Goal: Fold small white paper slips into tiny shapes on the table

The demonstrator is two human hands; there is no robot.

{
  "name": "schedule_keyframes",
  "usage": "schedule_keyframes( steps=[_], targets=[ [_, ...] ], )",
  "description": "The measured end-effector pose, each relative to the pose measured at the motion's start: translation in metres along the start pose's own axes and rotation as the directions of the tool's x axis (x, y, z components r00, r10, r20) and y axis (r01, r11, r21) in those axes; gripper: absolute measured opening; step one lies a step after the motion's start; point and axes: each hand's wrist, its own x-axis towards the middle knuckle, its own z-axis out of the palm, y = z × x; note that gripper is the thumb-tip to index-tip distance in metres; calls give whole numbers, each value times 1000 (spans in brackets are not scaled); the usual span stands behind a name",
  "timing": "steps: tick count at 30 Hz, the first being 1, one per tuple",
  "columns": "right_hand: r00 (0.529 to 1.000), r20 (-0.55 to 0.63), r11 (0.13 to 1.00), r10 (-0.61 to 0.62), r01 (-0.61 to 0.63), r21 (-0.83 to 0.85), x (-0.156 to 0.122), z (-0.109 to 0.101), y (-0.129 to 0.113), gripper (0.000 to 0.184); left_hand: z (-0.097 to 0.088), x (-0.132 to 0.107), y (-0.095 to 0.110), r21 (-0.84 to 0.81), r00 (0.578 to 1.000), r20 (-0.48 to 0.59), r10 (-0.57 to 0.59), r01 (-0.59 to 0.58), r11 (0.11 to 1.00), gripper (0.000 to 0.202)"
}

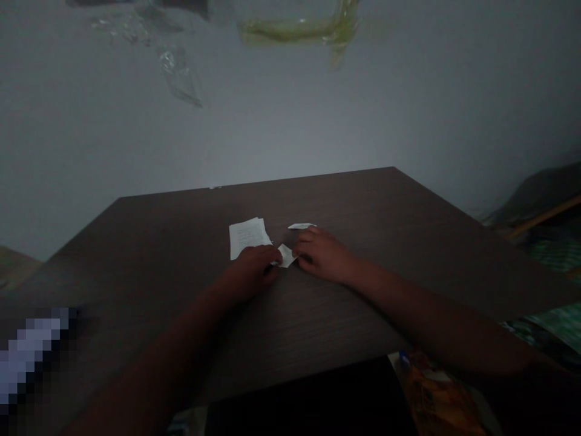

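A small white paper scrap (pixel 285 255) lies on the dark wooden table (pixel 408 242) between my two hands. My left hand (pixel 251 270) rests with fingers curled, pinching the scrap's left edge. My right hand (pixel 320 254) has its fingers bent together on the scrap's right edge. Just beyond my left hand lies a larger white paper sheet (pixel 247 237) with faint printing. A thin white paper strip (pixel 301 226) sits flat on the table right behind my right hand.
The table stands against a pale wall. Crumpled clear plastic (pixel 179 75) and a yellowish object (pixel 295 27) show at the top. A blurred patch (pixel 31 354) covers the table's left front. Patterned fabric (pixel 551 251) and an orange item (pixel 436 399) lie to the right.
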Motion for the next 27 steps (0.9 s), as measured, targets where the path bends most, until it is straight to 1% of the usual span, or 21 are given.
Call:
schedule_keyframes(
  steps=[3,6,10,12,15,19,22,25,27],
  targets=[
    [1000,1,1000,6,-6,21,-1,0,0,9,2,1,-3,20,1000,-1,6,-6,1000,26],
    [1000,1,1000,0,0,28,-2,1,-4,11,1,3,2,63,1000,-20,-14,15,998,27],
    [1000,20,999,-9,8,31,-1,1,-8,13,-8,3,12,118,991,-86,-98,108,987,24],
    [1000,17,997,-3,2,73,0,1,-8,15,-11,2,16,97,984,-113,-138,149,984,25],
    [1000,1,991,9,-9,137,1,3,-6,17,-9,1,17,45,976,-149,-156,164,985,23],
    [998,-47,986,37,-29,164,1,7,-2,15,-4,1,14,42,974,-196,-110,120,992,17],
    [995,-81,979,64,-47,196,0,7,-1,14,-3,0,12,50,970,-234,-65,79,996,13],
    [991,-124,971,54,-23,239,-2,4,-3,12,-4,-1,12,77,969,-246,-26,46,996,11],
    [983,-176,967,40,6,257,-2,2,-5,13,-5,-1,12,82,969,-246,3,18,996,13]
  ],
)
